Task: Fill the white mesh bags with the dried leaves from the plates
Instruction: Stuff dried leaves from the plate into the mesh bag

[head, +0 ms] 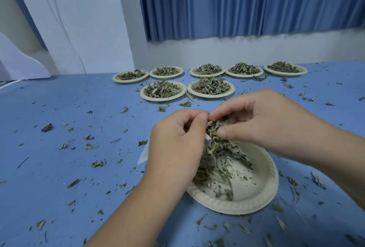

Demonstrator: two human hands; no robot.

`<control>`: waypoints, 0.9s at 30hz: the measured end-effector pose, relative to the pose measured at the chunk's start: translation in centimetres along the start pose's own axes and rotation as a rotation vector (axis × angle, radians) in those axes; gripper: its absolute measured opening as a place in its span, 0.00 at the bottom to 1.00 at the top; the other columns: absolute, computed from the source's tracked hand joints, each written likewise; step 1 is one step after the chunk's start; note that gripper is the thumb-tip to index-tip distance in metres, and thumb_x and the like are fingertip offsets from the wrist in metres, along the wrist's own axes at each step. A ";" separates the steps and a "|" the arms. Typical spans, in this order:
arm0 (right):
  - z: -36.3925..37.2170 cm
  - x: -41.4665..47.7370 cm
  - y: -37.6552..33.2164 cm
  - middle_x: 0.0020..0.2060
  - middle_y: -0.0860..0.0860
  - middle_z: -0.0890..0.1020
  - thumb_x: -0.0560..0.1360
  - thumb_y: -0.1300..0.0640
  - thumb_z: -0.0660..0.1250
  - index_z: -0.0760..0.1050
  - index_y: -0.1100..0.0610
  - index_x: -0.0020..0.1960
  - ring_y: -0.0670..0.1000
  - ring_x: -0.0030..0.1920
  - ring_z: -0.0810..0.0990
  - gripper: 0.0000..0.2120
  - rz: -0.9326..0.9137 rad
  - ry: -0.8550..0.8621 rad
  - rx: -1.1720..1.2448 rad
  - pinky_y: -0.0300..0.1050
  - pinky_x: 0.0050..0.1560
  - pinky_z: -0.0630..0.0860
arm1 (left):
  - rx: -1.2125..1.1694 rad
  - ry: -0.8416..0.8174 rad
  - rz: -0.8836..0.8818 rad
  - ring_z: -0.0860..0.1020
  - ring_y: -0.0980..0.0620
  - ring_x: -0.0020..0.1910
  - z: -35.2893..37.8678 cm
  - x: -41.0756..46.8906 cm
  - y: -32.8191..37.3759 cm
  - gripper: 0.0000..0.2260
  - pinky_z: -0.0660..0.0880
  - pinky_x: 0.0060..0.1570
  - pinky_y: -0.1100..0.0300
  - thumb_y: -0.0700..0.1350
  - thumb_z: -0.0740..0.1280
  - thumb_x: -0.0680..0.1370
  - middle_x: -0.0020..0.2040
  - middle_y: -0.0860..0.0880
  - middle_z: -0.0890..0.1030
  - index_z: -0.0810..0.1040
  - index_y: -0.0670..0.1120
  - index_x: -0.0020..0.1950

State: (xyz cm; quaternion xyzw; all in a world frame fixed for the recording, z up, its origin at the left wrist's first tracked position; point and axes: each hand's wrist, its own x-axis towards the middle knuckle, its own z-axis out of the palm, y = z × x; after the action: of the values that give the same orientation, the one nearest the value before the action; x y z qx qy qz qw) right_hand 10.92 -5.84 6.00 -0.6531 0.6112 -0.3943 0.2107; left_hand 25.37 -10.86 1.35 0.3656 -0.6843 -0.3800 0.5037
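The left hand [175, 144] pinches one mesh bag [207, 139], right hand [262, 120] pinches leaves [215, 154] over one plate [262, 187]; seven heaped plates [211, 95] behind.

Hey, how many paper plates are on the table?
8 plates: five in the far row, two just in front of them, one nearest, beneath the left hand and right hand. None looks hidden.

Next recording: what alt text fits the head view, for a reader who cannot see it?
Two hands work over a near paper plate: the left hand holds a mostly hidden white mesh bag while the right hand pinches dried leaves beside it. Seven more leaf-filled plates stand farther back on the leaf-littered blue table.
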 end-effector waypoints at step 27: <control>1.4 0.9 0.8 0.29 0.45 0.80 0.72 0.56 0.70 0.82 0.51 0.44 0.46 0.29 0.81 0.03 0.181 -0.072 0.214 0.38 0.32 0.78 | -0.147 -0.066 -0.048 0.83 0.42 0.41 0.4 -0.2 0.2 0.08 0.80 0.45 0.39 0.50 0.66 0.76 0.37 0.47 0.84 0.85 0.56 0.42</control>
State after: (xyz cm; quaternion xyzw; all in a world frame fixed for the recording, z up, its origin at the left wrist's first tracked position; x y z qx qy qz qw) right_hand 11.43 -7.13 4.81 -0.5828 0.6142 -0.4127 0.3358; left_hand 24.97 -10.55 1.38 0.3311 -0.6618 -0.4532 0.4970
